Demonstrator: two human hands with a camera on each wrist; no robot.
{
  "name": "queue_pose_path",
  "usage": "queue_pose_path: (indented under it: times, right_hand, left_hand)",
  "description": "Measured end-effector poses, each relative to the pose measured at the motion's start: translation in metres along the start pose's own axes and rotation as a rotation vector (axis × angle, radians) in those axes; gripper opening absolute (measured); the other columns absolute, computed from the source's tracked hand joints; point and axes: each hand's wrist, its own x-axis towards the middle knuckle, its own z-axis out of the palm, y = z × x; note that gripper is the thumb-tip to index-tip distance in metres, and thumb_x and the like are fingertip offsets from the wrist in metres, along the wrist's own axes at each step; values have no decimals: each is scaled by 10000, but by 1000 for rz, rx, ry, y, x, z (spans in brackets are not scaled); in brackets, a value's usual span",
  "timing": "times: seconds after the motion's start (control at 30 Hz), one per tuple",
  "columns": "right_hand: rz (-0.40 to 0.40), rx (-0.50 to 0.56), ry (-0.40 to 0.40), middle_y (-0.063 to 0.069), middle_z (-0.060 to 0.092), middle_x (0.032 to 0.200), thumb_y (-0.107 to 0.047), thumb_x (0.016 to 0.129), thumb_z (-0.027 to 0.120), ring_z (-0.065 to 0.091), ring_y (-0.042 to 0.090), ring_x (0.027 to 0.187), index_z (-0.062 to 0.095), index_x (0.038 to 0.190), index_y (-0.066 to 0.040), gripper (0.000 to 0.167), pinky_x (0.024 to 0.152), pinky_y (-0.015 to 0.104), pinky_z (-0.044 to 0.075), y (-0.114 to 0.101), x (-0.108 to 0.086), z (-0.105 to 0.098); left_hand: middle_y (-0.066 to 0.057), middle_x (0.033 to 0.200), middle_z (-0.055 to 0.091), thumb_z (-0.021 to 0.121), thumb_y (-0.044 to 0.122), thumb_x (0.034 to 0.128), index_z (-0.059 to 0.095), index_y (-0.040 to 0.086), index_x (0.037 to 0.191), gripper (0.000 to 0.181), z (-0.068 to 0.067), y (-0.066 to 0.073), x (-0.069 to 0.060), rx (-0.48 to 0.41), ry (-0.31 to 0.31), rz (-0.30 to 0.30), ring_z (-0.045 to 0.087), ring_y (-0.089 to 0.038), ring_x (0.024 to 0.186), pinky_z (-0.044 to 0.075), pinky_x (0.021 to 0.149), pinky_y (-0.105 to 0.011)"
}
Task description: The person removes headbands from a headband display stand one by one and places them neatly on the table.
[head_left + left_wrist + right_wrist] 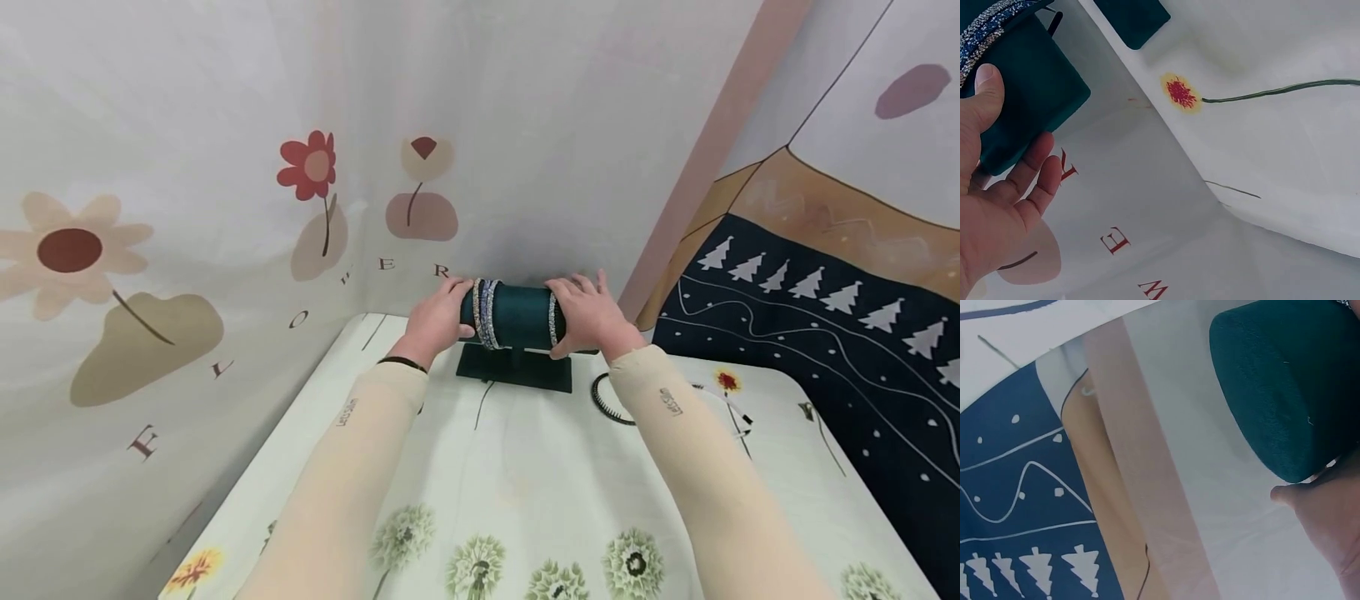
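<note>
A dark green velvet headband display stand (525,317) lies crosswise near the back of the table, a padded cylinder on a flat base (513,369). Sparkly headbands (486,314) in gold, blue and silver sit side by side on its left part. A single silver headband (552,320) circles the right part. My left hand (438,321) grips the cylinder's left end; in the left wrist view its thumb (988,94) lies beside the headbands. At the opposite end my right hand (592,315) grips with fingers above and thumb below, touching the silver headband's edge. Some right fingertips are hidden.
A black toothed headband (606,404) lies on the table right of the base, partly behind my right forearm. A white headband (738,408) lies farther right. Printed curtains (525,150) hang close behind the white flowered tablecloth (525,467).
</note>
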Motion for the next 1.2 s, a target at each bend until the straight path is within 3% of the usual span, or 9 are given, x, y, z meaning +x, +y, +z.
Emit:
queue_pose_path:
  times: [0.67, 0.93, 1.2]
  right_hand:
    - [0, 48, 44, 163, 330, 1731, -525, 721, 965, 228, 455, 1599, 230, 1697, -115, 1289, 1301, 736, 9, 12, -14, 4]
    - [11, 65, 45, 154, 333, 1730, -549, 705, 964, 230, 455, 1596, 240, 1693, -124, 1297, 1302, 734, 13, 16, -14, 6]
    - [12, 60, 42, 155, 332, 1732, -554, 702, 963, 242, 456, 1592, 241, 1694, -120, 1301, 1301, 737, 36, 20, -17, 6]
  left_hand:
    - [-48, 1774, 255, 803, 338, 963, 269, 199, 1712, 930, 2, 1, -3, -17, 5, -15, 536, -356, 1469, 500, 1159, -521]
    - [-48, 1773, 249, 795, 338, 971, 264, 198, 1713, 922, 3, 0, -1, -19, 7, -8, 577, -350, 1417, 561, 1051, -488]
    - [-50, 1772, 252, 798, 337, 968, 265, 199, 1712, 925, 3, 0, -2, -23, 6, -9, 551, -342, 1452, 559, 1062, -492]
